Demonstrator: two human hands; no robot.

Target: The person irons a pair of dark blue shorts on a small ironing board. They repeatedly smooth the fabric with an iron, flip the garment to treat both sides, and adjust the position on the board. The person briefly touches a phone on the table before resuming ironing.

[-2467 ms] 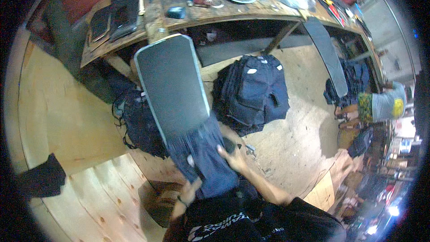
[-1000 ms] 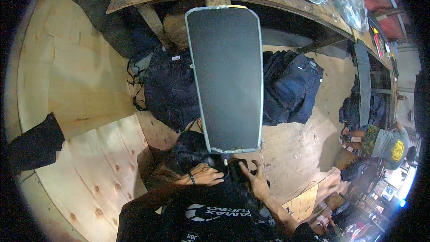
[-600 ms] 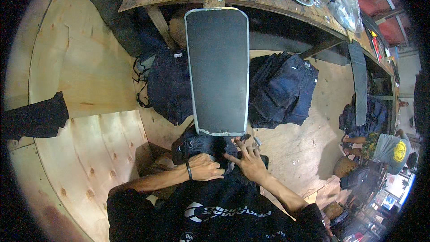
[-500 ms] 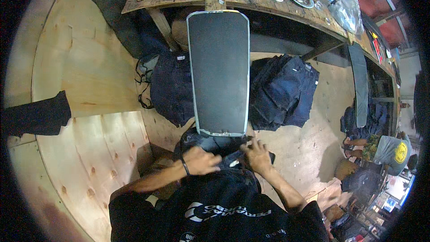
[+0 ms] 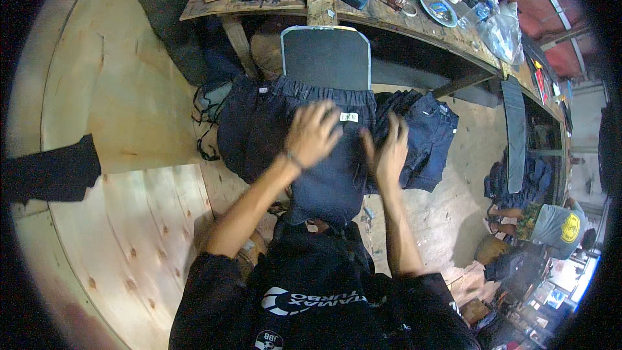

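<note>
A pair of dark denim shorts [image 5: 327, 178] with a gathered elastic waistband and a small white label is drawn over the long black board [image 5: 326, 58] with pale edges. Only the board's far end shows beyond the waistband. My left hand [image 5: 313, 135] lies over the denim beside the label, fingers stretched out and slightly blurred. At the right edge of the shorts is my right hand [image 5: 389, 155], its thumb and fingers spread. Neither hand grips anything that I can see.
Folded dark denim piles lie on both sides, one at the right [image 5: 424, 139] and one at the left [image 5: 243, 142]. Ahead stands a wooden workbench [image 5: 414, 35] with tape, a dish [image 5: 438, 10] and a plastic bag. Another person [image 5: 557, 223] is at far right.
The shorts have come up over the board, covering most of it. Both my hands have moved forward from the board's near end to the waistband area.
</note>
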